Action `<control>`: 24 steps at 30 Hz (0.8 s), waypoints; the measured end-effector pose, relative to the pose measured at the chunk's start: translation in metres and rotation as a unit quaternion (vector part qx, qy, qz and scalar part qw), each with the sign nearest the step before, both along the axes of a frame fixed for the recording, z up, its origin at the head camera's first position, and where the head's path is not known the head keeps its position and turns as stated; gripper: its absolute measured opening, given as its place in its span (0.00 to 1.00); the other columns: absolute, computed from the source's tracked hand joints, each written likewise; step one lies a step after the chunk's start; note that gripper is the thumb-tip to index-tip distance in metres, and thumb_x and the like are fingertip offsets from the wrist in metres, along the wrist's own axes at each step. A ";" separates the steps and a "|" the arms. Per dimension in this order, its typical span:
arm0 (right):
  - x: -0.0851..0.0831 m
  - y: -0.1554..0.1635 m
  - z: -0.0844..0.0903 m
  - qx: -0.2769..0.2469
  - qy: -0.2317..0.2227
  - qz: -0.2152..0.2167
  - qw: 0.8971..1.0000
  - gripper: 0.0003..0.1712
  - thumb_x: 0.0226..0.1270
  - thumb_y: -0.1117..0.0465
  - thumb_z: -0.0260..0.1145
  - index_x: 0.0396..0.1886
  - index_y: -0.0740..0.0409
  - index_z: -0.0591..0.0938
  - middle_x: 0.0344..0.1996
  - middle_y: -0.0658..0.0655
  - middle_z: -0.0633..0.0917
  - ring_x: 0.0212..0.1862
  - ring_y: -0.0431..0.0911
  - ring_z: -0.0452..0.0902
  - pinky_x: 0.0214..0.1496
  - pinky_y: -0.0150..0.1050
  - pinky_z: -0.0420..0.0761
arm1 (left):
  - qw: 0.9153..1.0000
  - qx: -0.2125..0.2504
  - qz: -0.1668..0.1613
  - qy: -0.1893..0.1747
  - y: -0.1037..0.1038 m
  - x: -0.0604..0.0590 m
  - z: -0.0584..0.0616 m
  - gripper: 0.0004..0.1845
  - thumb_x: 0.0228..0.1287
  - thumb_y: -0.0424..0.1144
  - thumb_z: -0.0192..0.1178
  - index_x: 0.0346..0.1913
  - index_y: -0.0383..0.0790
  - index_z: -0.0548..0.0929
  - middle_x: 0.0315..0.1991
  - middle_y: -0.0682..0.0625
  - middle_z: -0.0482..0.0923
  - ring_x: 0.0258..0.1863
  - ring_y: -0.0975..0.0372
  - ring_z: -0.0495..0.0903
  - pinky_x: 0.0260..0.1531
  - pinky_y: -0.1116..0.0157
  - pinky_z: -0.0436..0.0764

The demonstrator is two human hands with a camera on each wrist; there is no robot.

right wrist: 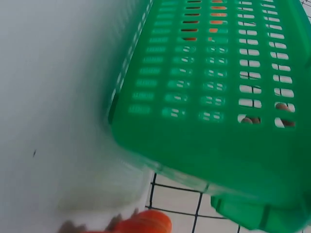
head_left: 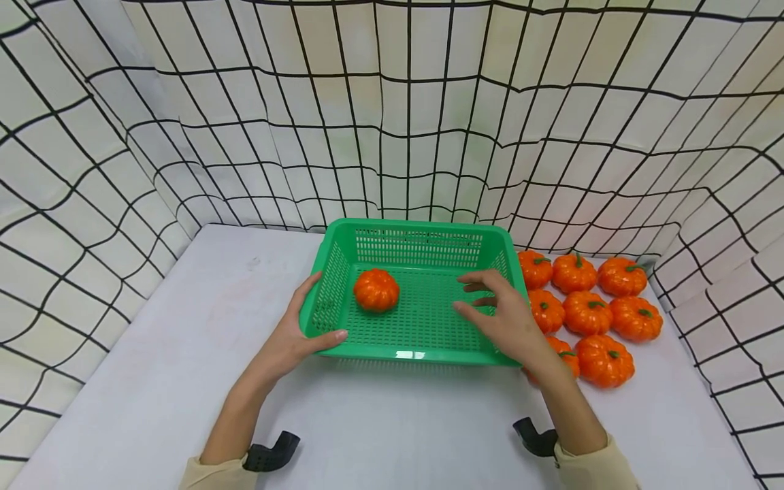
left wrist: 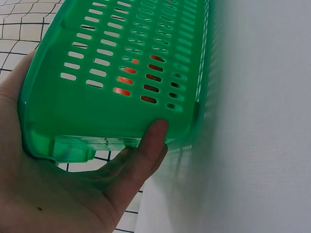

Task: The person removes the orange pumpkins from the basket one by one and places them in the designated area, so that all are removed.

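Observation:
A green plastic basket (head_left: pixel 422 355) with slotted walls stands on the white table. Inside it, toward the left, lies one small orange pumpkin (head_left: pixel 376 290). My left hand (head_left: pixel 294 338) grips the basket's near left corner, thumb over the front rim and fingers along the left end wall; the left wrist view shows the hand (left wrist: pixel 121 179) curled round that corner. Over the right end of the basket hovers my right hand (head_left: pixel 507 318), fingers loosely bent and apart, holding nothing. In the right wrist view the basket wall hides most of that hand.
Several orange pumpkins (head_left: pixel 588 313) with green stems stand in rows right of the basket, close to its right wall. A white cloth with a black grid (head_left: pixel 392 109) closes off the back and both sides. White table surface (head_left: pixel 171 327) extends to the left.

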State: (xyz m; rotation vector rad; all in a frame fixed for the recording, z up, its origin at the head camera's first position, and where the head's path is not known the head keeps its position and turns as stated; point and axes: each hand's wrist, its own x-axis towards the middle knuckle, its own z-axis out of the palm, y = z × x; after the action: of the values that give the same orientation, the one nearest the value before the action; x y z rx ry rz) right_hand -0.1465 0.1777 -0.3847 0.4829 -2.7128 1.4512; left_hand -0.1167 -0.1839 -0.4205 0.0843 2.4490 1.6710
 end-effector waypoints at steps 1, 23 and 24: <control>-0.001 -0.003 -0.001 0.001 -0.003 0.002 1.000 0.25 0.70 0.60 0.73 0.64 0.57 0.79 0.59 0.58 0.80 0.62 0.55 0.80 0.61 0.55 0.85 | 1.000 -0.001 0.000 0.000 0.000 0.000 0.000 0.58 0.61 0.48 0.74 0.83 0.73 0.43 0.86 0.46 0.40 0.81 0.43 0.51 0.72 0.34 0.61; -0.017 -0.056 -0.007 0.042 -0.088 0.079 0.992 0.32 0.71 0.54 0.72 0.70 0.57 0.75 0.70 0.64 0.75 0.68 0.60 0.75 0.66 0.56 0.81 | 1.000 -0.008 0.002 -0.002 0.001 0.000 0.000 0.58 0.60 0.49 0.74 0.82 0.76 0.43 0.86 0.46 0.40 0.81 0.43 0.51 0.72 0.35 0.62; -0.018 -0.058 -0.007 0.046 -0.091 0.081 0.991 0.32 0.71 0.53 0.72 0.71 0.57 0.74 0.70 0.63 0.75 0.69 0.60 0.75 0.66 0.56 0.81 | 1.000 -0.009 0.003 -0.003 0.001 0.000 0.000 0.58 0.60 0.49 0.74 0.82 0.76 0.43 0.86 0.47 0.40 0.81 0.43 0.51 0.72 0.34 0.62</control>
State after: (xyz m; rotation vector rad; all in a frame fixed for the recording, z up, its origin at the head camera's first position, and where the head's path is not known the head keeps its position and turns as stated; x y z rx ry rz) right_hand -0.1642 0.1197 -0.3917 0.6178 -2.9573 1.4779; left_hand -0.1165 -0.1830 -0.4204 0.0714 2.4614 1.6500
